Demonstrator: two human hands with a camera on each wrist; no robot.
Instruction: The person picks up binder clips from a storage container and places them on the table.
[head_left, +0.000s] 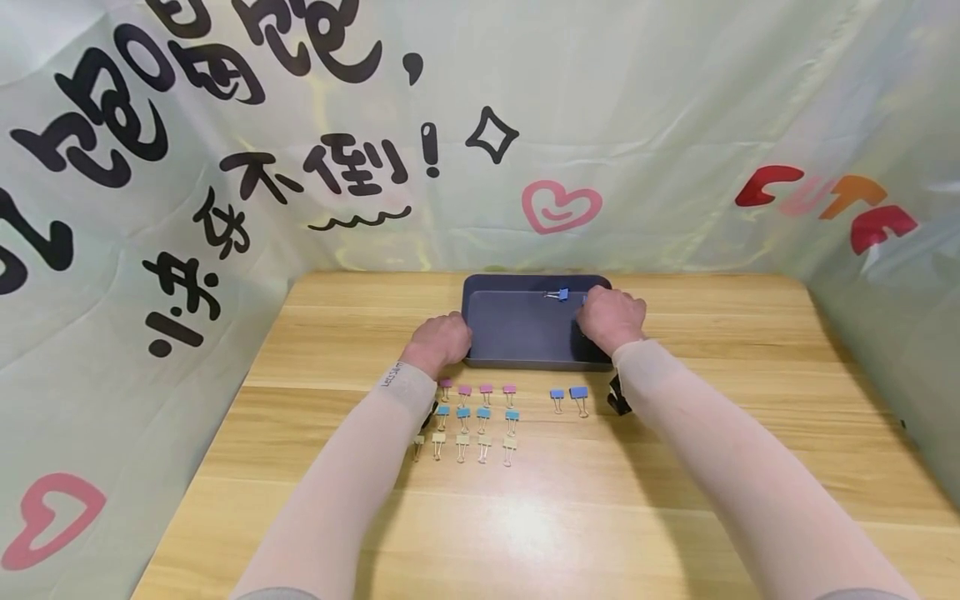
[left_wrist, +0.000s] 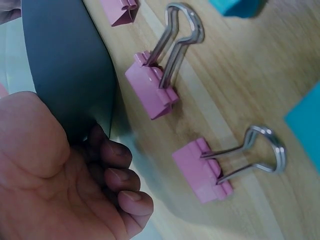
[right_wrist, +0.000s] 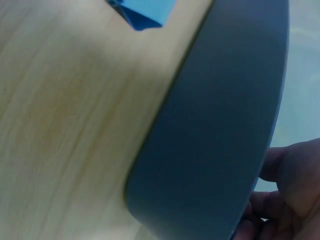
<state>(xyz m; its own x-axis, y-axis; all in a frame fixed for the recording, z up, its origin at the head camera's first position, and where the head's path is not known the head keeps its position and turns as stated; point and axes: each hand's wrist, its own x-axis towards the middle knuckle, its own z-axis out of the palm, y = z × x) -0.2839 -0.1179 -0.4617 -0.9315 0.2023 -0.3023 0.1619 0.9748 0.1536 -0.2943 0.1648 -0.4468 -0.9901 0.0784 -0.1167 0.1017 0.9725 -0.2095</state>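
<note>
A dark grey tray [head_left: 525, 333] stands at the back of the wooden table. My left hand [head_left: 441, 340] grips its left end near the front corner, with thumb and curled fingertips at the wall in the left wrist view. Over the tray's right end, my right hand [head_left: 613, 317] has its fingers curled inside the rim. A sliver of a blue binder clip shows at those fingertips; the rest is hidden. Another blue binder clip [head_left: 561, 294] lies in the tray near its back wall. Two blue binder clips [head_left: 578, 392] lie on the table before the tray.
Front left of the tray lie rows of binder clips: pink clips [head_left: 487, 389], turquoise clips [head_left: 483, 413] and pale yellow clips [head_left: 484, 442]. My left forearm passes beside their left ends. A printed cloth [head_left: 637, 125] hangs behind the table and along both sides.
</note>
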